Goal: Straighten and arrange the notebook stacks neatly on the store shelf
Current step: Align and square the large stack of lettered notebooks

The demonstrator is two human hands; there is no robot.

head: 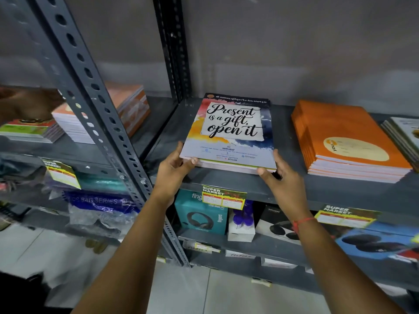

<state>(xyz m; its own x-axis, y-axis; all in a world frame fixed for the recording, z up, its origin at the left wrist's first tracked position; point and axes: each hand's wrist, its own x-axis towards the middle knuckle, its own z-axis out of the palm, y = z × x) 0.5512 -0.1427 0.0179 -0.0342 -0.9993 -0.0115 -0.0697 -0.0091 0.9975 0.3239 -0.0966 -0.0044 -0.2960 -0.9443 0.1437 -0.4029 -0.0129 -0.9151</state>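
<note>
- grey steel shelf [283, 189] carries the notebook stack [229, 134] in the middle of its span, with an orange stack [340, 137] well apart to its right and more stacks beyond the slotted upright [90, 91] on the left.
- left hand [172, 171] clasps the near left corner of the notebook stack, thumb on the top cover and fingers [179, 152] curled along the left side, so it is closed on the stack.
- right hand [283, 177] grips the near right corner the same way, thumb at the near edge and the other fingers along the right side.
- risk: the near edge looks slightly raised off the shelf, and the books are pinched only at the two near corners; a hard push could probably fan the lower books or slide the top cover out of line.
- risk: the far end already shows a darker book peeking out beyond the top cover, so uneven pressure from one hand may skew the pile further.
- risk: pulling toward the near lip could tip the stack off the shelf front, above the price tag [223, 197].
- long axis runs near to far, spine side hard to tell; the cover lettering reads upright from the near side, with the top of the cover pointing at the far wall.
</note>
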